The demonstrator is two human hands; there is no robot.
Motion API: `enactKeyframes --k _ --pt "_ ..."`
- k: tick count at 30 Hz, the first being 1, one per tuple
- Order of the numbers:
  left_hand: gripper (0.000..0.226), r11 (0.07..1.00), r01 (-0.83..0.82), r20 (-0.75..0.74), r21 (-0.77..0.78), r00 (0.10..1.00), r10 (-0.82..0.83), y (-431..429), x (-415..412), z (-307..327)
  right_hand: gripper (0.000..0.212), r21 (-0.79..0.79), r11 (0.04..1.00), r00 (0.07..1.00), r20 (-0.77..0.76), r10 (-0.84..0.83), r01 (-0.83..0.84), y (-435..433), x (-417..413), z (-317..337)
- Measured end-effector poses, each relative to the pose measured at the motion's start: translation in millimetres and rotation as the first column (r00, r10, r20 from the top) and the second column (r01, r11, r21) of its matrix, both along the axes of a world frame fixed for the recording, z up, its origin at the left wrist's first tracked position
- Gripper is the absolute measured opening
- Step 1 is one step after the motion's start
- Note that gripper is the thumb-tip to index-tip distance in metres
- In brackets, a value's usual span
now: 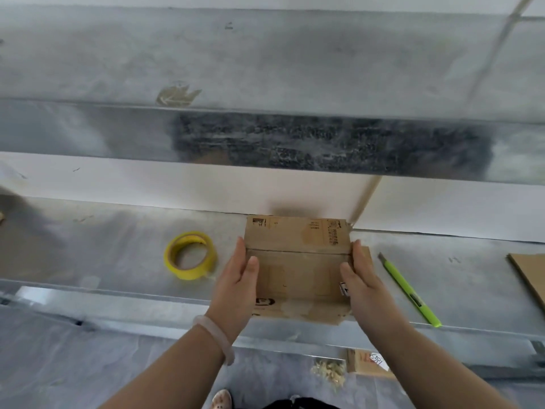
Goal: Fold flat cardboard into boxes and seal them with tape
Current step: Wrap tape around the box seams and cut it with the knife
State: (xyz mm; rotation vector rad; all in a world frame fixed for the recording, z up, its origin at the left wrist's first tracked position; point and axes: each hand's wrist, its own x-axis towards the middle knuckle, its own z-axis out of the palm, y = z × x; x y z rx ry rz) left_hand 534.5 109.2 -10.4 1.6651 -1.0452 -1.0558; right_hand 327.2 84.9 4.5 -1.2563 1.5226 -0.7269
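A small brown cardboard box [298, 270] stands on the metal shelf [118, 261], its two top flaps folded shut with a seam running left to right. My left hand [236, 287] presses flat against the box's left side, thumb lying on the top. On the opposite side my right hand [364, 286] presses with straight fingers, thumb also on top. A roll of yellow tape [190, 255] lies flat on the shelf left of the box. Right of the box lies a green utility knife [410, 290].
A flat piece of cardboard [530, 276] lies at the shelf's right edge. A white wall panel [177, 184] rises behind the box, with a metal ledge above it. On the floor below are another cardboard piece [365, 364] and some shavings.
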Motion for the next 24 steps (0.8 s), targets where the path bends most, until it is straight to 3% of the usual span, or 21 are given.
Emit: enactKeyframes --k 4,6,9,12,15,20,24 --pt "0.054 0.996 0.004 -0.084 0.091 0.996 0.003 -8.1 2.3 -1.4 0.049 0.067 0.997 0.999 -0.030 0.025 -0.023 -10.3 -0.7 -2.3" --pt "0.046 0.990 -0.036 -0.067 0.135 0.997 0.045 -13.6 2.5 -4.5 0.065 0.092 0.996 0.996 -0.091 -0.002 0.011 -17.0 6.1 -0.8" --pt "0.038 0.982 -0.083 0.113 0.169 0.991 0.064 -24.6 -1.3 0.4 0.097 0.115 0.991 0.967 -0.254 -0.031 0.062 -27.9 17.3 1.5" --pt "0.072 0.961 -0.131 0.303 0.242 0.951 0.053 -37.3 -7.5 4.7 0.100 0.086 0.989 0.943 -0.321 -0.090 0.124 -34.7 22.2 3.6" --pt "0.072 0.951 -0.178 0.423 0.252 0.904 0.057 -41.8 -10.1 -1.4 0.095 0.085 0.990 0.923 -0.377 -0.076 0.116 -37.5 23.5 0.8" --pt "0.043 0.967 -0.155 0.445 0.203 0.894 0.050 -41.7 -7.5 -6.0 0.054 0.082 0.992 0.949 -0.308 -0.069 0.098 -43.7 18.8 -6.6" --pt "0.030 0.979 -0.139 0.440 0.146 0.896 0.061 -40.7 -1.4 -12.2 0.050 0.073 0.994 0.947 -0.315 -0.058 0.085 -45.3 15.6 -9.6"
